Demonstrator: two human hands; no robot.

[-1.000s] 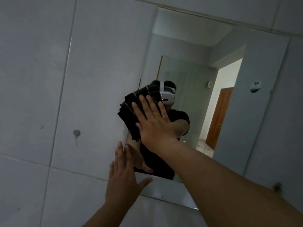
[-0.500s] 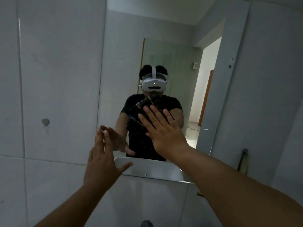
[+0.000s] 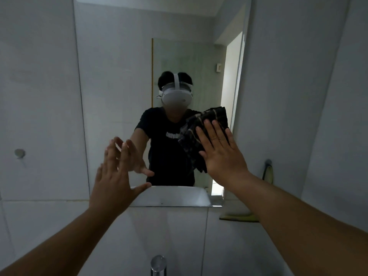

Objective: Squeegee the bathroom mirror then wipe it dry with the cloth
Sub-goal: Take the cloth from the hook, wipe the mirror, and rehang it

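Pressing flat, straight fingers on a dark patterned cloth [image 3: 201, 132], the right hand [image 3: 223, 154] holds it against the mirror [image 3: 119, 76] near its right edge. The left hand [image 3: 113, 176] rests open-fingered at the mirror's lower left, above the tap [image 3: 158, 264].

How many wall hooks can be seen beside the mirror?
2: one hook on the tiles left of the mirror, another hook on the right, something yellow-green hanging from it. Others may be out of view.

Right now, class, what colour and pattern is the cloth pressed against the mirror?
Dark, nearly black, with thin pale stripes: the dark striped cloth, seen in the head view.
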